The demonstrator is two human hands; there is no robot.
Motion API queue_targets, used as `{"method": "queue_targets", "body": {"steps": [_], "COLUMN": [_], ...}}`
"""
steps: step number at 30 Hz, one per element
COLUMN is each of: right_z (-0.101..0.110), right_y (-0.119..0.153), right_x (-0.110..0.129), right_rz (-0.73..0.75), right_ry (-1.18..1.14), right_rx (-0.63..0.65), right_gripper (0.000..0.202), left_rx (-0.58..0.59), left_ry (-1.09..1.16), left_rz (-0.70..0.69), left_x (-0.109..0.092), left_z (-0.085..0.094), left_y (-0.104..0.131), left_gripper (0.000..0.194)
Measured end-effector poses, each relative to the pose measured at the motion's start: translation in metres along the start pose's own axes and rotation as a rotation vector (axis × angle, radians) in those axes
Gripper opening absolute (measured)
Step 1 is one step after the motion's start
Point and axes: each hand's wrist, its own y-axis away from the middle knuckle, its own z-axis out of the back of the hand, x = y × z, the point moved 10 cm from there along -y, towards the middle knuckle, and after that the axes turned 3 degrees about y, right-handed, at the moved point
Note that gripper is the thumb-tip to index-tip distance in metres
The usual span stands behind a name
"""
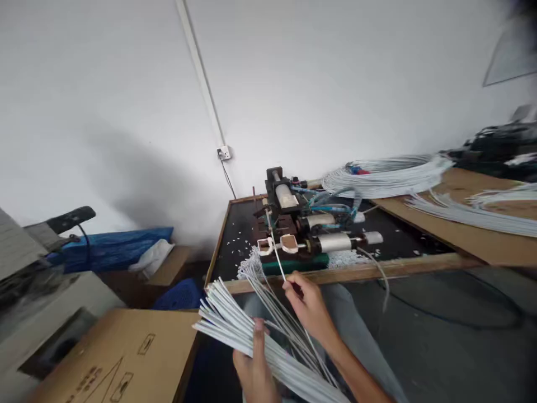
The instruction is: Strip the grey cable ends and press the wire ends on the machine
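My left hand [257, 366] is closed around a thick bundle of white cables [235, 319], whose cut ends fan out to the upper left. My right hand [308, 305] pinches a single white cable [279, 260] between thumb and fingers. That cable slants up and away from my fingertips into a bench machine [289, 224] with metal cylinders and blue air hoses. Whether its tip is gripped in the machine is too small to tell. More loose cables [268, 302] hang between the machine's near edge and my lap.
Small white offcuts [346, 258] are heaped around the machine on the black, wood-edged table [232, 224]. Coiled white cables [381, 176] lie on cardboard at the right. A cardboard box [155, 341] and a blue basket [180, 295] stand left. A wall socket [224, 152] is behind.
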Motion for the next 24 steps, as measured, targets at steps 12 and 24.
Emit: {"method": "queue_targets", "body": {"steps": [12, 24], "right_z": [0.0015, 0.001], "right_y": [-0.0002, 0.0001], "right_x": [0.0035, 0.0019], "right_rz": [-0.005, -0.01], "right_ry": [-0.001, -0.011], "right_rx": [-0.014, -0.003], "right_gripper": [0.022, 0.024], "left_rx": [0.017, 0.012], "left_ry": [0.045, 0.057], "left_rz": [-0.045, -0.04], "left_x": [-0.0103, -0.0061], "left_z": [-0.0071, -0.0058], "left_y": [0.0023, 0.0017], "left_gripper": [0.048, 0.047]}}
